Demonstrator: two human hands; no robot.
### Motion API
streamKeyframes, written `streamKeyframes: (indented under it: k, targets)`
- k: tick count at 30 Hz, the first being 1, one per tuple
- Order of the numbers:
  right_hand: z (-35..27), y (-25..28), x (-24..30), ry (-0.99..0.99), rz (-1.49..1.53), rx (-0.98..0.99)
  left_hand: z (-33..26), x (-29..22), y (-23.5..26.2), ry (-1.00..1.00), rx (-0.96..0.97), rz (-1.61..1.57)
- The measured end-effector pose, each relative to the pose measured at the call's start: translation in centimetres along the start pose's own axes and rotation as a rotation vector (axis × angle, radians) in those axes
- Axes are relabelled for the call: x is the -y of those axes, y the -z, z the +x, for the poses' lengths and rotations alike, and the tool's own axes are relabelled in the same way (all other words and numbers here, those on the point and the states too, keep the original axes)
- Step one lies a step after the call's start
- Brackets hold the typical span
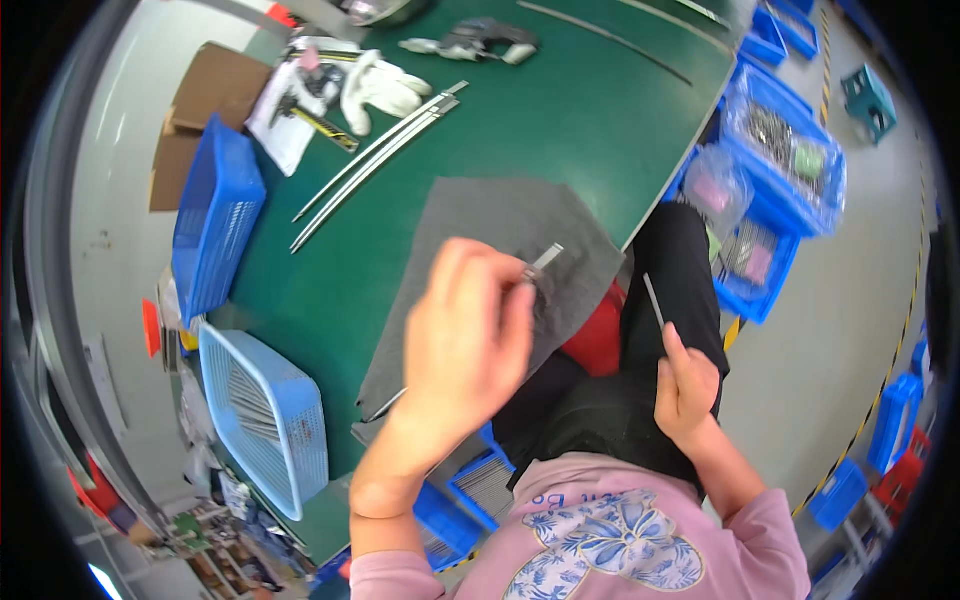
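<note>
Counts one left hand (462,330) and one right hand (688,388); one flat metal strip (549,256) at the left, one thin metal piece (653,298) in the right; one grey cloth (490,205) beneath the left; one pale blue basket (308,440) and one deep blue basket (225,215) left of that hand; one gun-shaped tool (480,40) beyond both

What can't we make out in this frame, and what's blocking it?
All in the head view:
1. What the left hand pinches: small, dark and blurred.
2. Whether the strip tip beyond it and the strip end by its wrist are one piece: hand and wrist cover the span.
3. Lower end of the thin strip in the right hand: hidden by the fist.
</note>
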State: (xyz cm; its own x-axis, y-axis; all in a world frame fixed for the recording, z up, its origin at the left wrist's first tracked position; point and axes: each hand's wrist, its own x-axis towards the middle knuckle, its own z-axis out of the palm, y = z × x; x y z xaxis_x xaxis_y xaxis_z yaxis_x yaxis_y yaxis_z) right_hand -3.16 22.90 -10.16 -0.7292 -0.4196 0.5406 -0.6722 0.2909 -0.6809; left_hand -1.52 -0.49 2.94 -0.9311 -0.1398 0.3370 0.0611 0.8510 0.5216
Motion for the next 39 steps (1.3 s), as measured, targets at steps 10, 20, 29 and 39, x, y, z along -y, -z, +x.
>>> streamKeyframes:
  k: [10, 20, 29, 39]
  targets:
    - [-2.2, -1.0, -0.3, 0.008, 0.036, 0.037, 6.8, 9.7, 0.3, 0.058, -0.087, 0.230]
    - [-3.9, 0.0, -1.7, -0.072, 0.014, 0.032, 6.0, 9.7, 3.0, 0.041, -0.171, 0.498]
    - [-0.1, -0.9, 0.6, -0.094, 0.055, 0.146, -13.2, 14.5, 25.9, 0.397, -0.310, 0.887]
    - [5.6, 0.3, 0.8, 0.198, -0.299, 0.219, -22.8, 14.9, 20.9, 0.332, 0.120, 0.701]
